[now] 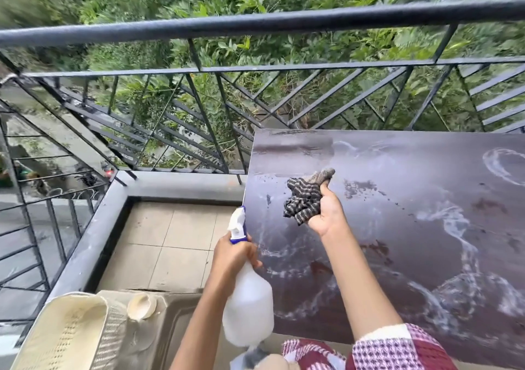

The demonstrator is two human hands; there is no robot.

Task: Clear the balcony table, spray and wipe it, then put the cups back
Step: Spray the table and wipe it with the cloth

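Now the left hand [235, 258] grips the spray bottle [248, 307] at eight o'clock of the wet table [426, 227]; the right hand [326, 213] clutches a bunched cloth [302, 199] toward ten o'clock.

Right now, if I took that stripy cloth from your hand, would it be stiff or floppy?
Probably floppy: the striped cloth is scrunched into folds in the right hand, with a corner poking out. Likely light, since one hand alone holds it. It may be damp, as the table shows wet streaks.
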